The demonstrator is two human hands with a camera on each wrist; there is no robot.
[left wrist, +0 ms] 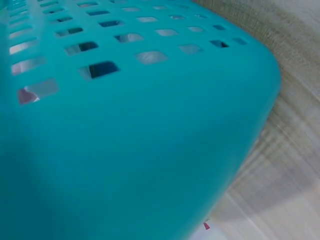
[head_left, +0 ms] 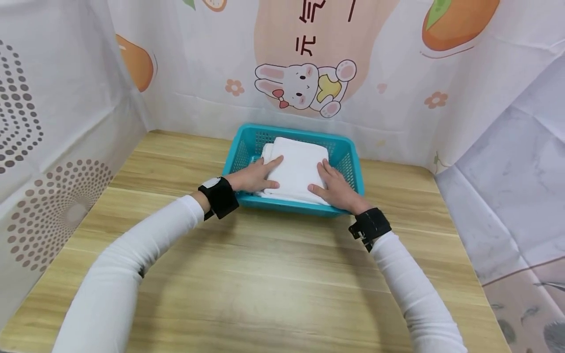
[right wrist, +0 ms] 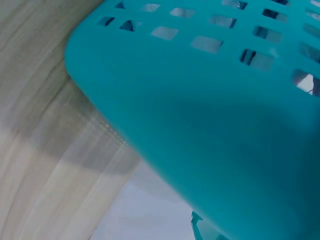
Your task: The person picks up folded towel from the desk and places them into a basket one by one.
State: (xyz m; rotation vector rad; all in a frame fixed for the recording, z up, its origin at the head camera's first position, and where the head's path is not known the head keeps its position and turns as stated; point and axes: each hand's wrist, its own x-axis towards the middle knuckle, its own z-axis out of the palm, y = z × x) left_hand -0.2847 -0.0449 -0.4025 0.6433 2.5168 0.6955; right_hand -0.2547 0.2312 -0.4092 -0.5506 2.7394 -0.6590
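A teal plastic basket (head_left: 300,208) with perforated sides stands near the back of the table. Folded white cloth, likely a towel (head_left: 297,169), lies inside it in a stack. My left hand (head_left: 253,177) reaches over the basket's front left and rests on the cloth's left side, thumb and fingers spread. On the opposite side, my right hand (head_left: 337,189) touches the cloth's right edge with its fingers extended. Both wrist views are mostly filled by the basket's outer wall (left wrist: 150,125), and the hands are hidden there.
The wooden tabletop (head_left: 273,274) stretches in front of the basket and to both sides. Printed curtains (head_left: 190,98) hang behind and at the left. A marble-patterned sheet (head_left: 507,171) borders the right side.
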